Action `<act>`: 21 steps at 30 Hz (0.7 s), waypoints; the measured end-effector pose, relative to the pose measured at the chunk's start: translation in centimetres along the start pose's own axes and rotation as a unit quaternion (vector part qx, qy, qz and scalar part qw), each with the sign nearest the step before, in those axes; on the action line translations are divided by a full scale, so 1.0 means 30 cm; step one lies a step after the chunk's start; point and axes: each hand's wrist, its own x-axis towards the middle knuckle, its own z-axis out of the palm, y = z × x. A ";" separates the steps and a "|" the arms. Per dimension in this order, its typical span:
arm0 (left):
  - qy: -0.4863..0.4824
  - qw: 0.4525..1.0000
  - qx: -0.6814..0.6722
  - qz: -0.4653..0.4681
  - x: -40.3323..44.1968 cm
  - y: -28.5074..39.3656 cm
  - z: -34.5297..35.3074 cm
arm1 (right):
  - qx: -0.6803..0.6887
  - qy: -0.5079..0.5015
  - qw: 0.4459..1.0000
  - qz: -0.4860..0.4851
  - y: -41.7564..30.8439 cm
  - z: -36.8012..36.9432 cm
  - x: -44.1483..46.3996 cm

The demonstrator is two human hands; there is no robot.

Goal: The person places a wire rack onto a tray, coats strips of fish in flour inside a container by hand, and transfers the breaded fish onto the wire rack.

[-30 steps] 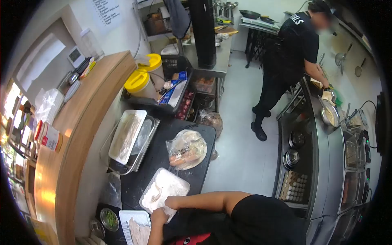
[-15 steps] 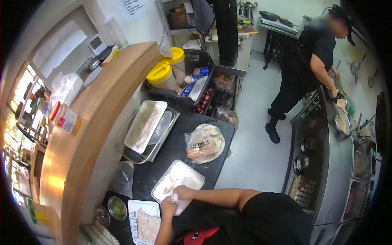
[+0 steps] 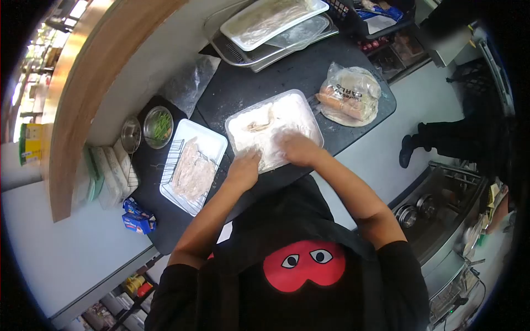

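Note:
A white rectangular tray [image 3: 232,144] filled with flour [image 3: 270,113] lies on the dark worktop before me. A brownish patch shows in the flour's upper left part. My left hand [image 3: 246,166] rests at the tray's near edge, its floury fingers apart and dipping into the flour. Further right, my right hand [image 3: 298,148] reaches over the near side, fingers spread down on the flour and slightly blurred. Whether anything lies beneath the fingers is hidden. Left of the tray, a second white tray [image 3: 213,142] bears a wire rack [image 3: 175,160] and flour-coated flat pieces [image 3: 193,172].
Chopped greens fill a metal bowl [image 3: 158,127] at left, beside another small bowl [image 3: 131,134]. A printed plastic bag [image 3: 345,99] lies right of the flour. Stacked trays [image 3: 274,25] stand behind. A co-worker's dark-trousered legs [image 3: 450,138] show at right. Blue boxes [image 3: 138,217] sit lower left.
My hands were together over the tray's near side, closed around something whitish; now they are apart, down in the flour. The camera view has turned downward and toward the left.

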 end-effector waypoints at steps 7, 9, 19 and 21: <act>-0.051 0.997 -0.040 0.048 0.005 -0.044 0.023 | -0.018 -0.025 0.999 -0.028 -0.088 0.024 0.036; -0.109 0.993 -0.044 0.018 0.019 -0.045 0.016 | -0.049 -0.026 0.998 0.027 -0.034 0.016 0.007; -0.125 0.991 -0.021 0.034 0.103 -0.010 0.073 | 0.014 -0.086 0.971 0.225 -0.032 -0.072 -0.053; -0.141 0.990 -0.022 0.015 0.102 0.008 0.071 | 0.008 -0.040 0.974 0.222 -0.059 -0.099 -0.096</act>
